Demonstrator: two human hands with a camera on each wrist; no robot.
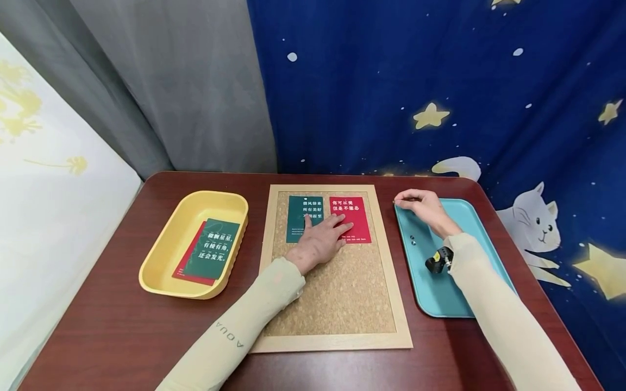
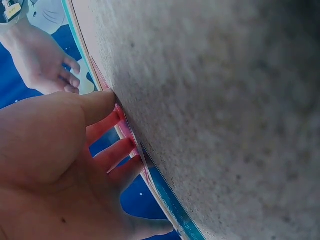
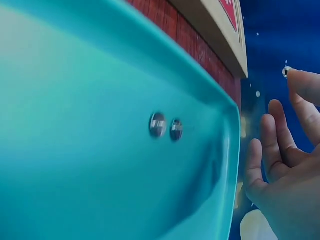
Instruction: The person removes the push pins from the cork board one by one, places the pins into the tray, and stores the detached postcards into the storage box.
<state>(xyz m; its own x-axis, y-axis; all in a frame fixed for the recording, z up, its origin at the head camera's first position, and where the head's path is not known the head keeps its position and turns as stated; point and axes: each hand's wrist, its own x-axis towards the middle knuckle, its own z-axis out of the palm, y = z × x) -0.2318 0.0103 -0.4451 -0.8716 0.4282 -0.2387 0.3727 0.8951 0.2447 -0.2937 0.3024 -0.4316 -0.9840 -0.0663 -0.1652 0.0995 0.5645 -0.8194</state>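
My left hand lies with fingers spread on the cork board. Its fingertips touch a red card and overlap the lower part of a green card; both bear white writing. A small bright dot, perhaps a tack head, shows near the green card's top. Over the far left corner of the blue tray, my right hand pinches a small shiny metal thumbtack between thumb and index finger. Two similar round metal thumbtacks lie in the tray below.
A yellow basket on the left holds another green card over a red one. The board's pale wooden frame sits mid-table, between basket and tray. Curtains hang behind the dark red table.
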